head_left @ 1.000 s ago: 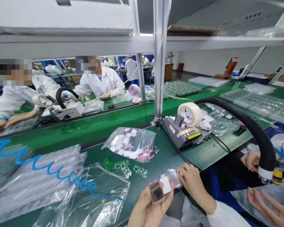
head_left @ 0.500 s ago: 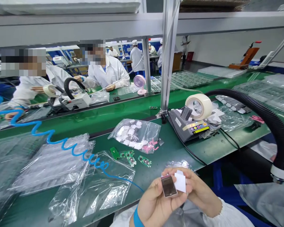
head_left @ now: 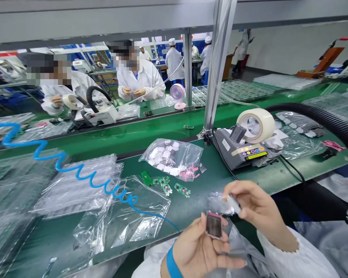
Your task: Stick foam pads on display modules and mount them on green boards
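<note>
My left hand (head_left: 201, 245), with a blue band at the wrist, is palm up and holds a small display module (head_left: 214, 224) between thumb and fingers. The module has a dark screen and a pink strip along its top edge. Higher and to the right, my right hand (head_left: 253, 202) pinches a small flat white piece (head_left: 234, 204) with a dark edge; its kind is unclear. That piece is apart from the module. A crumpled clear plastic bag (head_left: 216, 202) lies just behind it on the green bench (head_left: 188, 210).
Small green circuit boards (head_left: 166, 186) lie near a clear bag of white and pink pieces (head_left: 174, 158). A tape dispenser (head_left: 234, 148) stands behind my right hand. A coiled blue hose (head_left: 84, 175) crosses plastic trays (head_left: 78, 185) at left. Co-workers (head_left: 140, 81) sit across the bench.
My hands have moved apart. My right hand has lifted the white piece away from the display module, up and to the right. My left hand still holds the module, its fingers more spread.
</note>
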Motion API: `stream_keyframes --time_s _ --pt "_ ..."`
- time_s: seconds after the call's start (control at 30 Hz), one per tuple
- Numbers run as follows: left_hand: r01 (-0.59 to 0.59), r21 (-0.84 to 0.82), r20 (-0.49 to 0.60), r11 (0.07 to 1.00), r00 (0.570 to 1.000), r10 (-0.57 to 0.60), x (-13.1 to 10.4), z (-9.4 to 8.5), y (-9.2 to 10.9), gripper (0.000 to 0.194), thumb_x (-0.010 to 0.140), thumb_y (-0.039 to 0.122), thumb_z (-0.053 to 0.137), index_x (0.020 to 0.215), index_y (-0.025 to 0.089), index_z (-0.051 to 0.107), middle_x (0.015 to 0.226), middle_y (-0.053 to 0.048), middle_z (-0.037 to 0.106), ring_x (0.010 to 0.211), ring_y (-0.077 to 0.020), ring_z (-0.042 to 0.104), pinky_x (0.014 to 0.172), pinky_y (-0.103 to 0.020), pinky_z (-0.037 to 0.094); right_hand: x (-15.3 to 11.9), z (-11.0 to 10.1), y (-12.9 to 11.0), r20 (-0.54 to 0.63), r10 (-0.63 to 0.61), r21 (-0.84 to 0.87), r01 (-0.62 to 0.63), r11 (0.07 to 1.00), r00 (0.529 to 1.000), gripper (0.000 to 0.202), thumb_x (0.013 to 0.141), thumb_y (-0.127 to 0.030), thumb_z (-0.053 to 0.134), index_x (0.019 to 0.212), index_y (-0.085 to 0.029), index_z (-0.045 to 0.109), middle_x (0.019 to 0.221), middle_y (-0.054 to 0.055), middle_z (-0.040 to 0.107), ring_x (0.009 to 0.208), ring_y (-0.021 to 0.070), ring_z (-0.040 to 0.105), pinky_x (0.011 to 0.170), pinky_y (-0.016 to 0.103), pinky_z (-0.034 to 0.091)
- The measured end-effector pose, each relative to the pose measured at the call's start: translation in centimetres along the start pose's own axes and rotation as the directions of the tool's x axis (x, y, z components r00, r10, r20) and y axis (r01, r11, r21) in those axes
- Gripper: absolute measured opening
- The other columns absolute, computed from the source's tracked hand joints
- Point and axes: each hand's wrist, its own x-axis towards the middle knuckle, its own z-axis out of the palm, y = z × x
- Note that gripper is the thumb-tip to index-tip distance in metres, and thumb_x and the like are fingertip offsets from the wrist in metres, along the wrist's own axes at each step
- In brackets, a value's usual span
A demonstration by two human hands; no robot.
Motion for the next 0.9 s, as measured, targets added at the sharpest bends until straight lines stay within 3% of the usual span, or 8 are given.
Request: stream_keyframes --time_s 0.03,0.1,0.2,0.43,0.77,0.9 --pt "0.01 -0.004 -0.017 1.0 1.0 -0.01 0.0 -0.1 -0.1 0.044 0.083 0.046 0.05 0.094 0.006 0.064 0.076 -0.007 0.072 0.069 -0.0159 0.067 0.082 -0.047 0.048 0.3 0.0 -0.6 0.127 -0.086 -0.117 0.101 0.988 0.988 0.022 0.081 -0.033 0.063 0.102 -0.026 0.061 0.092 0.004 0.065 0.083 0.0162 0.061 0.071 0.03 0.052" --pt "0.024 -0.006 -0.034 1.0 0.999 -0.025 0.0 -0.2 -0.2 0.047 0.082 0.049 0.049 0.088 0.006 0.066 0.072 -0.007 0.072 0.065 -0.0151 0.066 0.081 -0.047 0.048 1.0 -0.1 -1.3 0.349 -0.169 -0.237 0.262 0.936 0.922 0.016 0.084 -0.032 0.059 0.097 -0.024 0.064 0.095 0.007 0.066 0.083 0.0165 0.062 0.073 0.032 0.051" --pt "0.042 0.019 -0.052 0.999 0.998 -0.041 0.0 -0.2 -0.3 0.051 0.081 0.053 0.046 0.081 0.006 0.067 0.065 -0.006 0.07 0.062 -0.0136 0.064 0.08 -0.045 0.048 1.8 -0.1 -1.4 0.5 -0.203 -0.284 0.381 0.88 0.842 0.016 0.087 -0.028 0.055 0.098 -0.021 0.064 0.096 0.009 0.067 0.084 0.0159 0.062 0.073 0.032 0.051" --pt "0.038 0.059 -0.102 0.998 0.994 -0.032 0.1 1.0 -0.1 0.045 0.081 0.049 0.05 0.065 0.011 0.066 0.058 -0.001 0.062 0.051 -0.0077 0.055 0.072 -0.035 0.047 2.8 0.9 -2.9 0.617 -0.174 -0.395 0.494 0.775 0.767 0.015 0.088 -0.017 0.052 0.094 -0.02 0.065 0.093 0.007 0.07 0.078 0.0142 0.062 0.069 0.029 0.053" --pt "0.034 0.062 -0.171 0.998 0.985 -0.023 0.0 1.2 -0.2 0.041 0.08 0.047 0.054 0.063 0.011 0.064 0.056 -0.001 0.062 0.047 -0.006 0.053 0.069 -0.034 0.048 3.1 1.0 -3.4 0.642 -0.144 -0.449 0.521 0.725 0.753 0.017 0.088 -0.013 0.051 0.094 -0.022 0.064 0.092 0.005 0.07 0.081 0.0136 0.062 0.069 0.027 0.053" --pt "-0.03 0.112 -0.141 0.993 0.989 0.046 0.0 0.8 -0.3 0.036 0.076 0.044 0.061 0.067 0.009 0.064 0.06 -0.003 0.062 0.053 -0.0087 0.057 0.068 -0.031 0.047 2.5 1.3 -3.7 0.664 -0.125 -0.463 0.536 0.706 0.737 0.019 0.092 -0.022 0.044 0.099 -0.021 0.062 0.099 0.007 0.068 0.084 0.0151 0.061 0.075 0.032 0.051"
